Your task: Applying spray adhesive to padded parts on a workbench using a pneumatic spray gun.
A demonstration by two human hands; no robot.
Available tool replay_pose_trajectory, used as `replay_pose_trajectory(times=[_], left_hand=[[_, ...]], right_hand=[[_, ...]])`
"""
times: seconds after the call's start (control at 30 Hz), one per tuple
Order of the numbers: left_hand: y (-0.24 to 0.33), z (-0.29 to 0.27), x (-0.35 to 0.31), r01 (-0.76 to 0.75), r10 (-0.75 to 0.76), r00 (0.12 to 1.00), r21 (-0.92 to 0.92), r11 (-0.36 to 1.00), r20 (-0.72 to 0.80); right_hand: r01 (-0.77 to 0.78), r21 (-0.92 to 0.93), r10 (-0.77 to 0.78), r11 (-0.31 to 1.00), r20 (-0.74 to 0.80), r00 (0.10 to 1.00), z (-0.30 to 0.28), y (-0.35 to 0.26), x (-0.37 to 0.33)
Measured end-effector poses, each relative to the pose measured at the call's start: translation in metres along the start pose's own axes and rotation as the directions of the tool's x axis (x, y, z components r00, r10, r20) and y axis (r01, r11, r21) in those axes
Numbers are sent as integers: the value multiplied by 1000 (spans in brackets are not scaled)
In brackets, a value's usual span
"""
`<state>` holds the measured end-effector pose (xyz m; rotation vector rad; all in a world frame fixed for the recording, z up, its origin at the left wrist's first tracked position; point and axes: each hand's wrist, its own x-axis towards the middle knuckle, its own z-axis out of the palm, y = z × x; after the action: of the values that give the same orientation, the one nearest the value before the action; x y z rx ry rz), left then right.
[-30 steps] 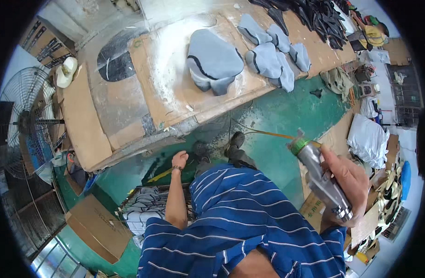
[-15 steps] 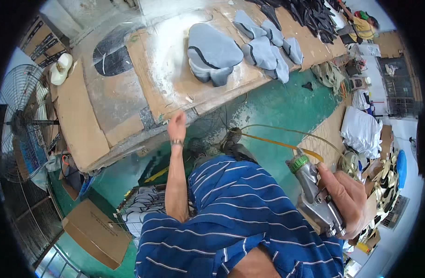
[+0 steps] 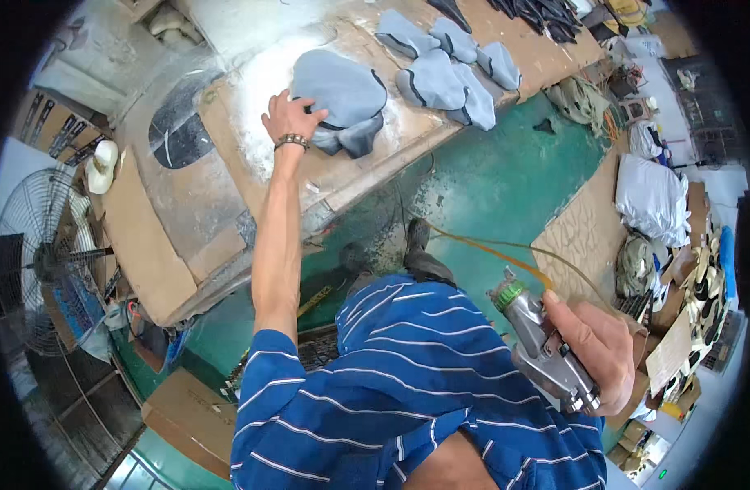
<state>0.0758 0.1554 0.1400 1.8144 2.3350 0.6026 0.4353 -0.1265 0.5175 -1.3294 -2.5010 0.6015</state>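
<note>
Left hand (image 3: 292, 119), fingers apart, touches a grey piece (image 3: 340, 84) on the table (image 3: 199, 193). Right hand (image 3: 597, 349) clamps a spray gun (image 3: 535, 328) off the table.

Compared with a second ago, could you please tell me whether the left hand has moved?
Yes, the left hand has moved forward, from short of the table edge to the large grey piece.

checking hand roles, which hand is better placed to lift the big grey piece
Probably the left hand, at the edge of the big grey piece; the right hand holds a metal spray gun.
</note>
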Motion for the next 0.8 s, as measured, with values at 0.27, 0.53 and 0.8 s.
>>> replay_pose_trajectory(times=[0.27,0.53,0.8], left_hand=[[13,3,31,-29,28,998,20,999,56],[-15,9,35,23,-18,992,-35,999,128],[0,10,45,42,-1,975,-179,983,223]], right_hand=[[-56,136,66,989,-73,995,-19,66,5],[33,246,0,969,-130,991,-28,155,-10],[56,368,-17,928,-108,994,-50,214,-11]])
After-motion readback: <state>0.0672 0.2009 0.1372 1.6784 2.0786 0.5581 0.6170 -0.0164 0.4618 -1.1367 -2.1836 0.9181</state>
